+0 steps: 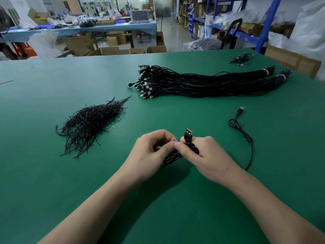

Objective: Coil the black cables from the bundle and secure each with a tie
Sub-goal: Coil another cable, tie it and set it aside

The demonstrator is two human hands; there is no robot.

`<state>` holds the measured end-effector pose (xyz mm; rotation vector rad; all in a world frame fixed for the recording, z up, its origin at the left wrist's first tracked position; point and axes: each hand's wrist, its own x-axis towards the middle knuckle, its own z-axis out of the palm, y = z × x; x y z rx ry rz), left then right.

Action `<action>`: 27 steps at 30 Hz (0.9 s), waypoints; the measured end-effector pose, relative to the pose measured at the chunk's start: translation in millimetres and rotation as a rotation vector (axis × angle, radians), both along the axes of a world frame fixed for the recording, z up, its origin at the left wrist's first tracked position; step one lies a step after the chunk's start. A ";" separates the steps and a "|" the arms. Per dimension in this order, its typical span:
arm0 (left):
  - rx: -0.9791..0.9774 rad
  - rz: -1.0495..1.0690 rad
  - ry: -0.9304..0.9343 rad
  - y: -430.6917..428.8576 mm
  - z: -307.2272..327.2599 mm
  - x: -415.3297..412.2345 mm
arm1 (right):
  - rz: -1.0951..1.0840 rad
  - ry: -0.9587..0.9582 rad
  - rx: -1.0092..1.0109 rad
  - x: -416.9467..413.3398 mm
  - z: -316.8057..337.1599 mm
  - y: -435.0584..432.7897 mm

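Left hand [154, 148] and right hand [204, 155] pinch one coiled black USB cable [173, 158], apparently tying it. Far off, the big black cable bundle [202, 83] lies uncoiled; most work remains.

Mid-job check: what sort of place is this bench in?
Likely a factory or warehouse packing area: the green work table holds a bundle of black USB cables and a pile of ties, blue shelving with boxes stands to the right, and cardboard cartons sit behind.
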<state>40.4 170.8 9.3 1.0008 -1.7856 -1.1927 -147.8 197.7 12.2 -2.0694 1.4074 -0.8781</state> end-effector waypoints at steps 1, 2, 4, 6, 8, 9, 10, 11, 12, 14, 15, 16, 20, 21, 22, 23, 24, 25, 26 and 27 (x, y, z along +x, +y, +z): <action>-0.002 0.006 0.005 0.6 0.1 -1.2 | 0.004 -0.012 0.006 -0.2 0.5 0.0; 0.001 0.010 0.012 0.9 0.1 -2.0 | 0.007 -0.029 0.012 -0.1 0.9 -0.2; 0.018 0.014 0.023 1.6 0.2 -2.9 | 0.016 -0.074 0.035 -0.2 0.7 -0.5; 0.031 0.012 0.008 2.6 0.2 -3.9 | 0.015 -0.129 0.083 -0.5 0.4 -0.4; 0.029 0.018 -0.034 4.0 0.2 -5.3 | -0.012 -0.187 0.154 -1.2 -1.2 -1.9; 0.023 0.029 -0.046 4.9 0.0 -6.6 | -0.022 -0.238 0.199 -1.6 -1.6 -2.3; 0.010 0.048 -0.049 5.9 -0.4 -8.0 | -0.018 -0.314 0.251 -1.6 -1.6 -2.8; -0.013 0.078 -0.049 6.7 -1.0 -9.7 | -0.002 -0.407 0.309 -1.5 -1.7 -3.0; -0.051 0.115 -0.056 7.2 -1.7 -11.2 | 0.018 -0.494 0.359 -1.1 -1.7 -3.5; -0.159 0.205 -0.088 7.2 -3.7 -13.0 | 0.036 -0.607 0.408 0.6 -1.2 -3.5; -0.205 0.249 -0.101 7.6 -3.8 -13.6 | 0.042 -0.650 0.413 1.8 -1.6 -3.4; -0.228 0.280 -0.104 7.9 -3.1 -14.5 | 0.049 -0.688 0.405 3.1 -2.5 -3.8; -0.220 0.333 -0.064 7.8 -0.8 -15.9 | 0.068 -0.800 0.346 8.5 -5.1 -4.0; -0.217 0.336 -0.053 7.5 -0.2 -16.1 | 0.070 -0.836 0.337 9.0 -5.6 -3.8; -0.202 0.332 -0.038 7.4 0.1 -16.3 | 0.072 -0.867 0.327 9.4 -5.8 -4.3; -0.174 0.322 -0.016 7.3 0.3 -16.3 | 0.077 -0.891 0.315 9.8 -5.8 -4.8; -0.138 0.307 0.009 7.1 0.3 -16.4 | 0.085 -0.906 0.302 10.1 -5.5 -5.4; -0.101 0.289 0.031 7.0 0.2 -16.6 | 0.091 -0.914 0.292 10.3 -5.1 -5.6; -0.071 0.271 0.049 6.7 -0.1 -16.7 | 0.092 -0.915 0.282 10.3 -4.7 -5.9; -0.052 0.256 0.064 6.6 -0.5 -16.6 | 0.091 -0.909 0.274 10.2 -4.4 -6.0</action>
